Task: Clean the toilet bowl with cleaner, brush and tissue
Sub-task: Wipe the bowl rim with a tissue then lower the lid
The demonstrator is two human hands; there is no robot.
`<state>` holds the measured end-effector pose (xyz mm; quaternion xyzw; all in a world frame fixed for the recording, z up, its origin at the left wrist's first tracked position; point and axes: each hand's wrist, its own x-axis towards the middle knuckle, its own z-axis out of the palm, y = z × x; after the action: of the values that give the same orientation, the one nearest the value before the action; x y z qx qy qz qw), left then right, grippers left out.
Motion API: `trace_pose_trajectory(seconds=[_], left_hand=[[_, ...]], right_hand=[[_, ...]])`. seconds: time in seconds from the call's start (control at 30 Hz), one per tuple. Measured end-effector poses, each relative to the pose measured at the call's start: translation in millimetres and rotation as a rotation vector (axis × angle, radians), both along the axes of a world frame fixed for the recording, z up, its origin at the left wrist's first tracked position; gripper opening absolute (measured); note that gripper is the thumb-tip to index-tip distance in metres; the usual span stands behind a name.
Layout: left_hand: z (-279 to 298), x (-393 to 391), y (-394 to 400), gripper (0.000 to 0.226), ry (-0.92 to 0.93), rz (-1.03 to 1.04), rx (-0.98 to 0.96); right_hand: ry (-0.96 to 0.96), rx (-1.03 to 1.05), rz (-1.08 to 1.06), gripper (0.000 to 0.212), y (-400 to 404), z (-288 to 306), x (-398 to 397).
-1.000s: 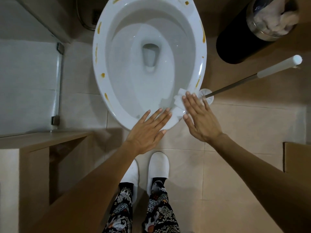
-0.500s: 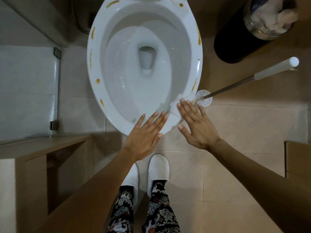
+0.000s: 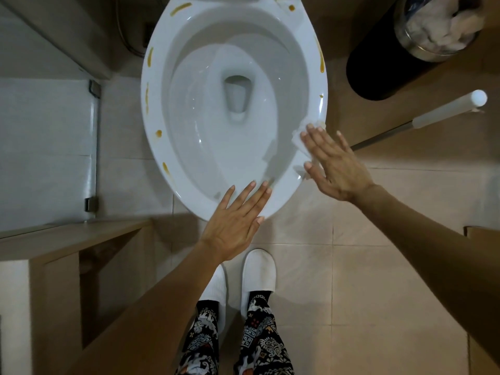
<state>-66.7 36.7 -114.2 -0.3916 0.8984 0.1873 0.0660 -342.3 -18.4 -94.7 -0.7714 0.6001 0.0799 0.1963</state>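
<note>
Pressing one tissue [image 3: 303, 131]: right hand [image 3: 335, 166], two hands visible.

The toilet bowl [image 3: 311, 50] is glossy white ceramic, smeared with brownish streaks. The tissue [image 3: 299, 139] is soft white paper. The floor [image 3: 351, 266] is matt beige tile. The bin [image 3: 378, 63] has a shiny metal rim; the slippers [image 3: 258, 269] look like white cloth.

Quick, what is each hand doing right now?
Left hand: open, flat on the toilet rim.
Right hand: open, pressing tissue on the rim.
</note>
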Motion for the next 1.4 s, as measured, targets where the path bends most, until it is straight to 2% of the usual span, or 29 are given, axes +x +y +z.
trace_pose_trajectory(seconds=[0.13,0.27,0.57,0.7,0.97,1.27,1.4], left_hand=[[1.9,0.2,-0.9,0.054,-0.005,0.002,0.025],[4.5,0.0,-2.4,0.055,-0.008,0.002,0.051],[13.4,-11.4,-8.8,0.055,0.052,-0.020,0.122],[13.5,-43.1,-28.9,0.058,0.057,-0.016,0.165],[-1.8,-71.2,-39.8,0.057,0.103,0.038,0.125],[-8.1,-72.4,-35.1,0.054,0.159,0.102,0.066],[-7.0,-73.0,-36.3,0.054,0.169,0.115,0.071]], right_hand=[[-0.067,0.014,-0.041,0.071,11.6,-2.8,11.4],[-0.094,0.043,0.006,0.069,31.4,-2.1,12.7],[0.030,0.006,-0.021,0.071,-39.9,6.2,-15.9],[0.002,0.008,0.000,0.067,-37.2,6.6,-13.8],[-0.070,0.009,0.087,0.055,4.7,-3.5,-10.9],[-0.045,-0.034,-0.014,0.059,-77.0,-4.0,-27.7],[-0.089,-0.038,-0.011,0.060,-61.1,-4.5,-21.0]])
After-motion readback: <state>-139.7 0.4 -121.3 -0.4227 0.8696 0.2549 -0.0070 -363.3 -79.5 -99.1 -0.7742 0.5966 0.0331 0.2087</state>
